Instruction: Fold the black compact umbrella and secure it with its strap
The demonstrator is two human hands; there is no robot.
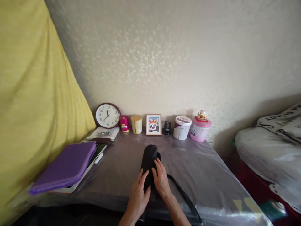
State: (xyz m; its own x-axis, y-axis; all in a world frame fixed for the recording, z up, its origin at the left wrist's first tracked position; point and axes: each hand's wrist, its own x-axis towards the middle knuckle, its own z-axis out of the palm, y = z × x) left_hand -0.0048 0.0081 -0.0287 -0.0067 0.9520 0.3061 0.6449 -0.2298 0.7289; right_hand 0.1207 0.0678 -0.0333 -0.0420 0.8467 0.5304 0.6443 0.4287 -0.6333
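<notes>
A black fabric bag (149,158), folded or rolled into a narrow bundle, lies on the plastic-covered table (202,169) in front of me. Its black strap (185,197) trails toward the near right edge. My left hand (137,196) rests on the near end of the bundle with its fingers laid along the fabric. My right hand (161,179) lies flat on the bundle's right side, fingers stretched and pressing down. Neither hand is wrapped around anything.
Along the wall stand a round clock (107,115), a pink tin (124,123), a yellow tin (136,124), a framed panda picture (153,124), a small black device (167,127), a white tub (182,127) and a pink tub (200,128). A purple zip case (67,166) lies left. A yellow curtain hangs left; bedding is right.
</notes>
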